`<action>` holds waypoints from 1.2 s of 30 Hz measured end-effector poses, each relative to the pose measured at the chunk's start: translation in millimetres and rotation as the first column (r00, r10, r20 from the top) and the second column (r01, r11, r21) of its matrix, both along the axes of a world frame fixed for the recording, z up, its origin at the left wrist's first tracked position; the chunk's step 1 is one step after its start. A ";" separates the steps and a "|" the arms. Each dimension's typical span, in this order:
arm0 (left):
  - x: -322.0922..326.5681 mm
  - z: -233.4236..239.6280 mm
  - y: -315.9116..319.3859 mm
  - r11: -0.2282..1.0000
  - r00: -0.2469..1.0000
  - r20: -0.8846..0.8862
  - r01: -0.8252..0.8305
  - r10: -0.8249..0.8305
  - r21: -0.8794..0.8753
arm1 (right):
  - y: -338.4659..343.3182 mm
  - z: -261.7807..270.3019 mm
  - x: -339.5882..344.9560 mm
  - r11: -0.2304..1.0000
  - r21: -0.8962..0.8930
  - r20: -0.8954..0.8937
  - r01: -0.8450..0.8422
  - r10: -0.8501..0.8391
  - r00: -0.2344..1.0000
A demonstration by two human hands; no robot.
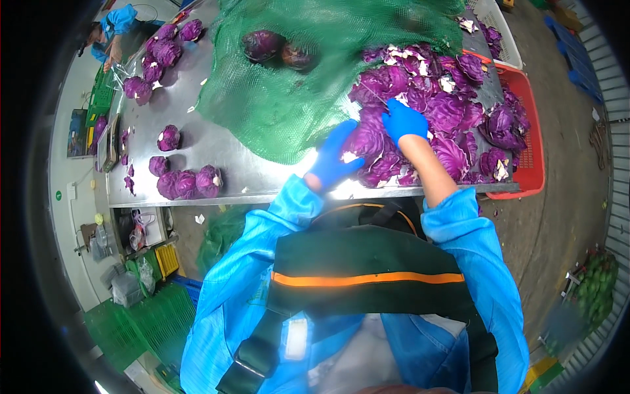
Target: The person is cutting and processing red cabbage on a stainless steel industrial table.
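Note:
My left hand (336,158), in a blue glove, cups the left side of a red cabbage (368,137) near the table's front edge, thumb spread from the fingers. Just right of that cabbage, my right hand (405,122), gloved too, is closed around a knife (375,93). Its thin blade points up and left over purple leaves; the handle is hidden in my fist. Loose red cabbage leaves (445,112) with pale cut stem pieces are heaped around and beyond my right hand. A green mesh sack (275,113) spreads over the table left of the heap, with dark cabbages (263,45) inside.
The metal table (236,173) carries trimmed cabbages (186,184) at front left and more (165,51) farther back. Off its right end, a red crate (535,147) and a white crate (507,34) hold leaves. Another person (115,32) works at far left.

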State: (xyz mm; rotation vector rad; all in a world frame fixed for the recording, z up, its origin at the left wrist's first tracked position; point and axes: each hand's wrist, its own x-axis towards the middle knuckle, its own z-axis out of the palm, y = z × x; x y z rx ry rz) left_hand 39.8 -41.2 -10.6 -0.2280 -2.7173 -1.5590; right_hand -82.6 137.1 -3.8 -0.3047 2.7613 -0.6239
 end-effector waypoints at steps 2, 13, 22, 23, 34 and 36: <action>8.4 -0.6 -11.0 0.999 1.000 -0.003 0.018 -0.018 0.041 | 8.1 -3.8 -0.4 0.999 0.027 0.082 0.021 -0.023 0.996; -14.9 21.9 0.5 0.990 0.955 0.275 -0.086 0.113 -0.108 | 14.5 -9.2 78.0 0.611 -0.754 0.388 0.242 0.117 0.914; -11.9 -3.6 -7.1 0.986 0.977 0.142 -0.164 0.158 0.034 | 5.6 -5.7 77.9 0.814 -0.497 0.352 0.301 -0.128 0.927; -11.5 -8.7 -5.2 0.985 0.977 0.136 -0.171 0.165 0.037 | 5.1 -13.4 74.5 0.817 -0.498 0.345 0.292 -0.122 0.930; -1.0 28.8 4.0 0.021 0.841 0.510 -0.515 -0.180 0.857 | 11.2 97.9 80.6 0.928 -0.314 -0.051 0.202 -0.229 0.972; -6.3 21.4 1.3 -0.114 0.834 0.530 -0.547 -0.152 0.829 | 12.1 119.2 84.2 0.924 -0.352 -0.290 0.153 -0.263 0.920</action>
